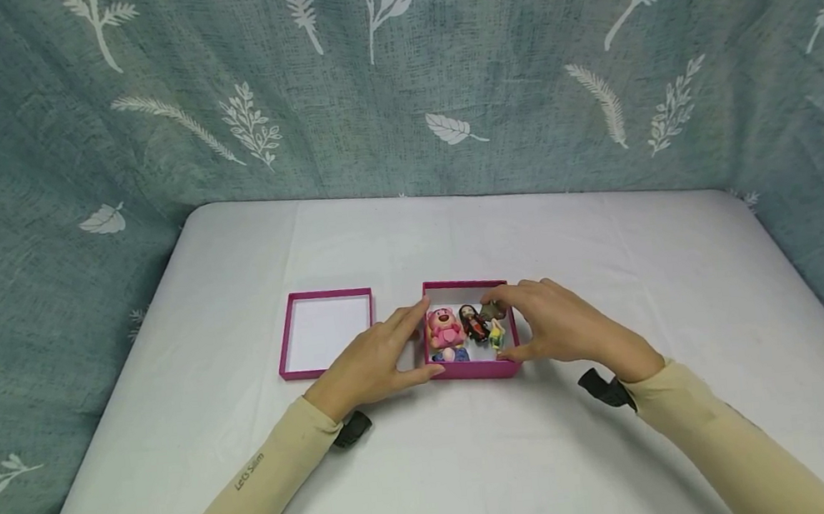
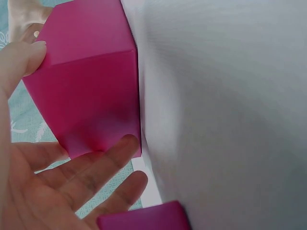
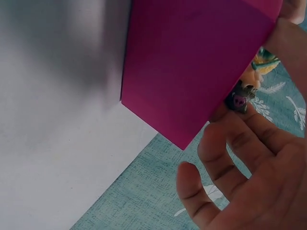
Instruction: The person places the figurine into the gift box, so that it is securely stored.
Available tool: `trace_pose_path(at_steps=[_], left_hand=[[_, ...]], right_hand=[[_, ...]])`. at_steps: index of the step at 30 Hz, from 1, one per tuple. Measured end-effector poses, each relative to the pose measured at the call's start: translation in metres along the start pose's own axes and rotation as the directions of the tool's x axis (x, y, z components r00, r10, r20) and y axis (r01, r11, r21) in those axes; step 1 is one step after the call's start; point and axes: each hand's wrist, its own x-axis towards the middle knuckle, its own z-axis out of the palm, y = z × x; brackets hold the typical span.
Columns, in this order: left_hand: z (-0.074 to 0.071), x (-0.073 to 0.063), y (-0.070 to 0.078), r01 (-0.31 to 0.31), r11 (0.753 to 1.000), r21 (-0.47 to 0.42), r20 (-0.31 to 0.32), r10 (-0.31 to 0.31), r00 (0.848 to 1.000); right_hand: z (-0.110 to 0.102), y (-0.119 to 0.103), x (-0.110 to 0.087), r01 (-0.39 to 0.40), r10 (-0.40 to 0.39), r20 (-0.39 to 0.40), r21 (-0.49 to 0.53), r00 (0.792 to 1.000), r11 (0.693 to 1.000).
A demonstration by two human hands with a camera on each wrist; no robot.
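A magenta open box (image 1: pixel 478 370) holds several small figurines. My left hand (image 1: pixel 373 357) grips its left end, thumb at the near corner and fingers along the side. At the right end my right hand (image 1: pixel 557 317) holds the rim between thumb and fingers. Inside sit a pink bear figurine (image 1: pixel 445 329), a long-haired dark figurine (image 1: pixel 474 323), a yellow-green figurine (image 1: pixel 496 334) and a blue-and-white one (image 1: pixel 450 355). Right fingertips partly cover a dark figurine (image 1: pixel 493 310). The box wall (image 2: pixel 91 100) fills the left wrist view's upper left; figurine tops show past the wall (image 3: pixel 192 62) in the right wrist view.
A magenta-rimmed lid (image 1: pixel 327 293), white inside, lies left of the box, close to the left hand. White cloth (image 1: pixel 479 468) covers the table. A teal leaf-patterned curtain (image 1: pixel 398 124) hangs behind and at both sides.
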Motion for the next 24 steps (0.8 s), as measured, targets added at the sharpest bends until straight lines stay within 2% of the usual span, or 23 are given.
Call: trace_pose_path(at_steps=[15,24], left_hand=[[0.000,0.000,0.000,0.005,1.000,0.002,0.005,-0.005,1.000],[0.000,-0.001,-0.001,0.000,1.000,0.004,0.011,0.000,1.000]], right_hand=[[-0.006,-0.009,0.011,0.048,-0.044,0.106,-0.035,0.993,0.998],[-0.009,-0.016,0.019,0.118,-0.100,0.201,-0.079,0.974,0.990]])
